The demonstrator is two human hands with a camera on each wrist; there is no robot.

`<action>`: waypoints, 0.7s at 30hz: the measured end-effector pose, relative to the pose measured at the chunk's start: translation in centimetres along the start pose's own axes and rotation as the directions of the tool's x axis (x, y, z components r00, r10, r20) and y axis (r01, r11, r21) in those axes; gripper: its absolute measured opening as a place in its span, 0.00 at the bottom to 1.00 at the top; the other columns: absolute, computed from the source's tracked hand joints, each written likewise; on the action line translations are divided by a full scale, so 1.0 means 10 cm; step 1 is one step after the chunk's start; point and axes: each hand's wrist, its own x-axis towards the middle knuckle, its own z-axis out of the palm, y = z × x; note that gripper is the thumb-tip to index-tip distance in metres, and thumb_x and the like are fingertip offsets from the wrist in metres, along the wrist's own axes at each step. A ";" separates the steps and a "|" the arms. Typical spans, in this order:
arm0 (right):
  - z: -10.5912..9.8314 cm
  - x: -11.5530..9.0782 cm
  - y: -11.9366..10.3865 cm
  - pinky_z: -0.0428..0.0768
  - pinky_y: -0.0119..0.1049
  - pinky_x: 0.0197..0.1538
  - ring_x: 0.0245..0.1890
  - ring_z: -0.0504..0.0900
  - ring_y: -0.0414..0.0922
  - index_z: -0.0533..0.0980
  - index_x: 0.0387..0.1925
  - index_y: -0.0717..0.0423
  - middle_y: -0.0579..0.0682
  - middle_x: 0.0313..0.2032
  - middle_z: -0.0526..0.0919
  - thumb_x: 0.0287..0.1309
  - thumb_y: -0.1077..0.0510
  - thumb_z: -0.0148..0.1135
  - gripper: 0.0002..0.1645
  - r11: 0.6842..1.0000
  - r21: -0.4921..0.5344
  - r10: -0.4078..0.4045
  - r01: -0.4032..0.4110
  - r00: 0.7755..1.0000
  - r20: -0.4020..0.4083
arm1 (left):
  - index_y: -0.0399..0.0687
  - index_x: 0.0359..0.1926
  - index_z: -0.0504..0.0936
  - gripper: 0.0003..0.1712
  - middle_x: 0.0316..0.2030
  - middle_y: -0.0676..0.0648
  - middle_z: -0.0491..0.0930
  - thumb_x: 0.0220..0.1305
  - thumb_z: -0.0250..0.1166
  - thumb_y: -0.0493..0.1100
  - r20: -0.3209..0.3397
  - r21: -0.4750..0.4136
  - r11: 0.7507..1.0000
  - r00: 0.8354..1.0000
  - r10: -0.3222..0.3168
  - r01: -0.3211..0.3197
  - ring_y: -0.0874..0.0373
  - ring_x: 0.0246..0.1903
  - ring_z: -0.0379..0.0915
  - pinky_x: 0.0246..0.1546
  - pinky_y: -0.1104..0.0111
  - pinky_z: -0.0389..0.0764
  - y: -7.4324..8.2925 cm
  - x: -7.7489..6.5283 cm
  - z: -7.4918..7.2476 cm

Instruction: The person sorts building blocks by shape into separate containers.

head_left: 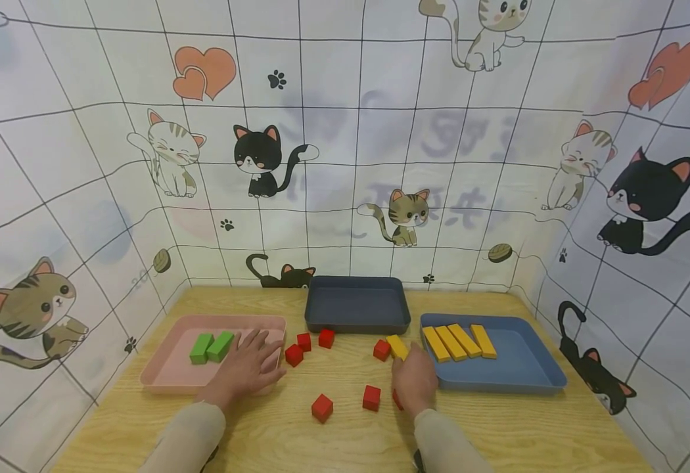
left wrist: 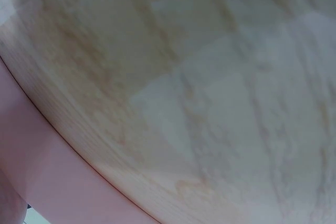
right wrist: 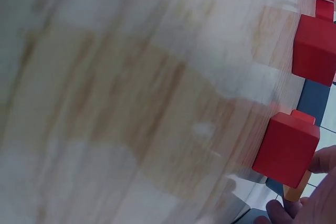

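Note:
My left hand [head_left: 247, 365] is spread over the right side of the pink tray [head_left: 164, 368], fingers extended, with no block visible in it. Just left of its fingers, two green blocks [head_left: 201, 348] lie in that tray. Between thumb and fingers, my right hand [head_left: 416, 380] pinches a yellow block [head_left: 397, 347] at the left edge of the blue tray [head_left: 525, 358]. In the right wrist view, part of this yellow block [right wrist: 297, 188] shows behind a red cube [right wrist: 286, 149]. Another red cube [head_left: 397, 399] is partly hidden by the right hand.
Several yellow blocks [head_left: 456, 341] lie in the blue tray's left half. A dark grey tray [head_left: 357, 305] stands at the back centre. Loose red cubes [head_left: 322, 408] are scattered over the wooden table [head_left: 345, 368] between the trays. Cat-print sheeting [head_left: 333, 151] surrounds the table.

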 end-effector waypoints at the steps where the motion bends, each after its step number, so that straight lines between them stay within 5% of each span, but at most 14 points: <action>1: -0.01 0.00 -0.01 0.76 0.62 0.50 0.53 0.78 0.64 0.68 0.64 0.71 0.68 0.54 0.78 0.62 0.59 0.62 0.32 1.000 0.009 -0.001 0.001 1.000 -0.006 | 0.56 0.69 0.73 0.39 0.68 0.38 0.66 0.65 0.53 0.70 0.007 0.001 1.000 1.000 -0.003 0.003 0.37 0.71 0.52 0.66 0.34 0.49 0.00 0.00 -0.01; 21: -0.26 0.15 -0.02 0.74 0.59 0.54 0.55 0.77 0.62 0.69 0.64 0.69 0.66 0.56 0.78 0.63 0.59 0.60 0.31 0.982 0.167 -0.079 0.094 0.993 -0.090 | 0.54 0.68 0.73 0.38 0.68 0.37 0.67 0.65 0.55 0.69 0.000 -0.010 1.000 1.000 0.002 -0.002 0.37 0.71 0.53 0.65 0.33 0.50 0.02 -0.01 -0.05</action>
